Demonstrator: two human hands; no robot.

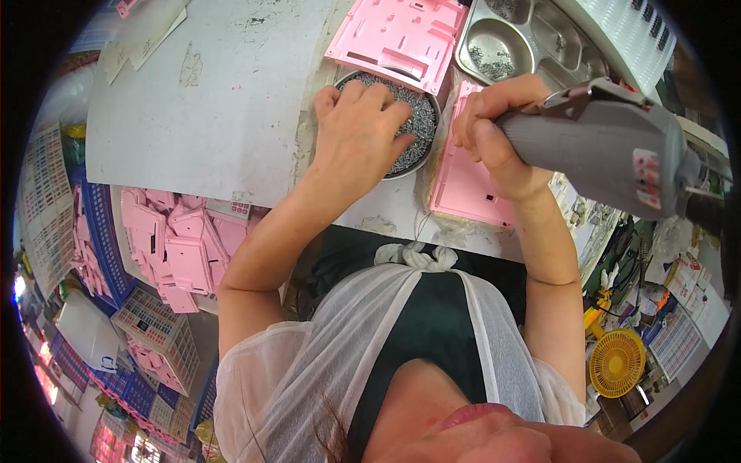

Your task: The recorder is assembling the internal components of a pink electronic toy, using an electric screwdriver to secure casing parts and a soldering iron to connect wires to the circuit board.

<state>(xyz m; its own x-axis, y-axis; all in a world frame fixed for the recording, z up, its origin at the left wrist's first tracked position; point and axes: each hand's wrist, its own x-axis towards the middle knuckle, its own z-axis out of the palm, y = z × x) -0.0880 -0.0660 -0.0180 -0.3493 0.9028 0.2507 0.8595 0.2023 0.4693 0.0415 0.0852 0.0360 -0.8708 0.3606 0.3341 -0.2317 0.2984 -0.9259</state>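
Observation:
My left hand reaches into a round metal bowl filled with small grey screws. Its fingers are bent and apart, the tips down among the screws, and no screw shows in its grasp. To the right, my right hand is wrapped round a grey electric screwdriver, which lies sideways above the table. Below that hand, a pink plastic panel rests on clear plastic wrapping. Another pink moulded panel, with slots and ribs, overlaps the bowl's far edge.
A steel compartment tray with loose screws stands far right, beside a white ribbed piece. Left of the bowl stretches the worn grey tabletop. Pink parts fill a box at lower left. A yellow fan stands lower right.

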